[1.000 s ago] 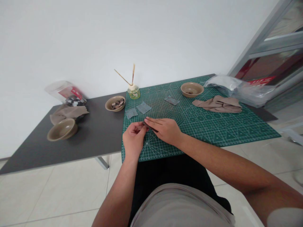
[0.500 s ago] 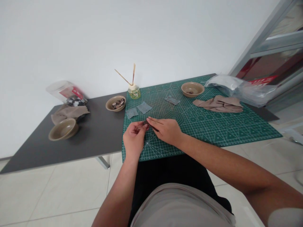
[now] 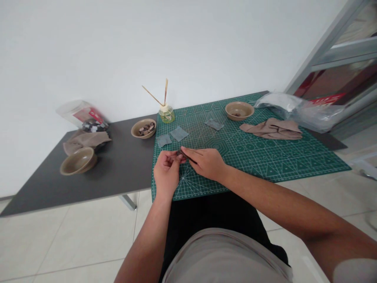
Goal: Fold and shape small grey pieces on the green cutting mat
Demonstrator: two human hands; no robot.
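Green cutting mat (image 3: pixel 259 165), roomy rightward, near edge below left hand (image 3: pixel 166 171) and right hand (image 3: pixel 207 163), fingers (image 3: pixel 191 153) pinching a dark sliver (image 3: pixel 185 155)

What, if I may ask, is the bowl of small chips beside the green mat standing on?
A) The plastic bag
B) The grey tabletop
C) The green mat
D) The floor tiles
B: the bowl stands on the grey tabletop, just off the left edge of the green mat.
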